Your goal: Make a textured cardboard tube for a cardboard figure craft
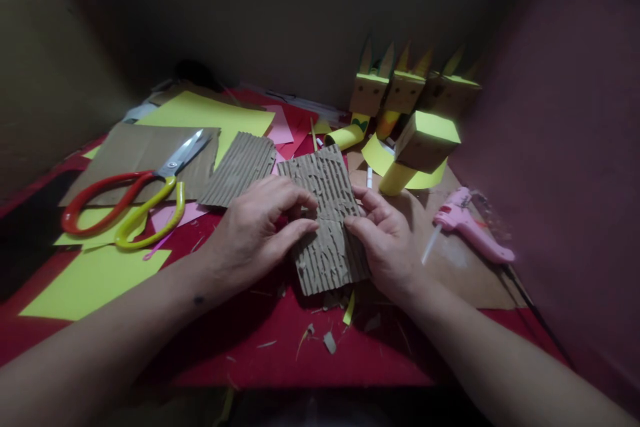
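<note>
Between my hands is a piece of corrugated cardboard (330, 240), its ridges bare with torn paper scraps clinging to them. My left hand (263, 220) pinches over its left side with thumb and forefinger. On the right edge, my right hand (385, 233) grips it, the thumb on top and the other fingers partly hidden. A second ridged cardboard piece (243, 167) lies just beyond my left hand. Small torn paper bits (329, 342) are scattered on the red tabletop (280, 360) below the held piece.
Scissors (173, 165) with red and yellow handles lie at left on flat cardboard (120, 153). Yellow paper sheets (95, 283) spread around them. Several box-headed cardboard figures (369, 95) stand at the back right. A pink glue gun (470, 227) rests on cardboard, right, beside the wall.
</note>
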Action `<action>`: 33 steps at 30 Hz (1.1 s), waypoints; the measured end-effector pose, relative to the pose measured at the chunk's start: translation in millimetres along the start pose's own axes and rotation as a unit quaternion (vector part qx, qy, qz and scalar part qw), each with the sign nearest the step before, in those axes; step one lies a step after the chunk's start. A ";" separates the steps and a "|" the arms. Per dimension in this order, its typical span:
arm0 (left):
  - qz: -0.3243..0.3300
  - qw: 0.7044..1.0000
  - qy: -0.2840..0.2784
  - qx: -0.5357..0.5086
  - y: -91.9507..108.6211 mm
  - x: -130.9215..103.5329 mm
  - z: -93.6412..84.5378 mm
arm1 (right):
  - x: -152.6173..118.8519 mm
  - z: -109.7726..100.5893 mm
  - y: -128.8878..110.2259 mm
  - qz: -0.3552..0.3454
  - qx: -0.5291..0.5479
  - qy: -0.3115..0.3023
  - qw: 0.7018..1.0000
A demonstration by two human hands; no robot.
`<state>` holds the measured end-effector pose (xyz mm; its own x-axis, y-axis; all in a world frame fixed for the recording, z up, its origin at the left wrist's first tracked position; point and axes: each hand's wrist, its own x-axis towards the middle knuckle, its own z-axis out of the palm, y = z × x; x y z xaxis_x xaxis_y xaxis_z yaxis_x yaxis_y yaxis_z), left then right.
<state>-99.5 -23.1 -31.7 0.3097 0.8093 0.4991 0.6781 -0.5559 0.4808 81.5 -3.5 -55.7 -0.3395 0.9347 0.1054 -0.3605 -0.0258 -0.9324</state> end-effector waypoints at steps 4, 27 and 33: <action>0.028 0.998 0.026 0.046 2.3 -0.4 6.7 | -3.4 2.3 1.7 -0.020 -0.028 -0.016 0.999; -0.151 0.981 0.115 0.043 -11.2 4.6 5.9 | -9.3 5.5 1.4 -0.002 -0.036 0.000 0.999; -0.096 0.993 0.068 0.002 0.6 -1.6 13.9 | -6.8 3.8 2.9 0.052 0.018 -0.024 0.998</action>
<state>-90.3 -22.1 -42.2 0.0817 0.8676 0.4905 0.7182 -0.3925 0.5746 79.5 -11.3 -57.9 -0.4171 0.9085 0.0253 -0.3514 -0.1356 -0.9263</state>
